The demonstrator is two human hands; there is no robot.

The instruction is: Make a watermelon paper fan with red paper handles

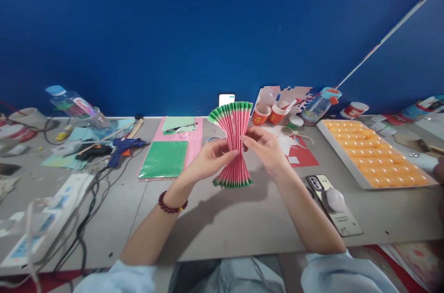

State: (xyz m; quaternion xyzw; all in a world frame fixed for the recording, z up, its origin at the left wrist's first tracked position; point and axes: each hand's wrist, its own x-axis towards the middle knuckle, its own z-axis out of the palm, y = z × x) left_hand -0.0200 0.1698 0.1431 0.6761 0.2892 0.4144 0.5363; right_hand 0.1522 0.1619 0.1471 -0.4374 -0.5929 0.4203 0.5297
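Note:
A pleated paper fan (236,129), pink with green and white bands at its ends, is held upright above the table in front of me. Its folds are pinched at the middle and spread at top and bottom. My left hand (215,158) grips the waist from the left, thumb across the front pleats. From the right, my right hand (262,147) pinches the same waist with thumb and fingers. Some fingertips are hidden behind the paper. Behind the fan a phone with a lit screen (226,99) leans near the blue wall.
At left lie a blue glue gun (126,147), a power strip (52,219) and a tilted plastic bottle (74,104). Packed green paper (164,159) is left of my hands. Paper cups (262,115), a phone (336,205) and a tray of orange balls (373,152) are at right.

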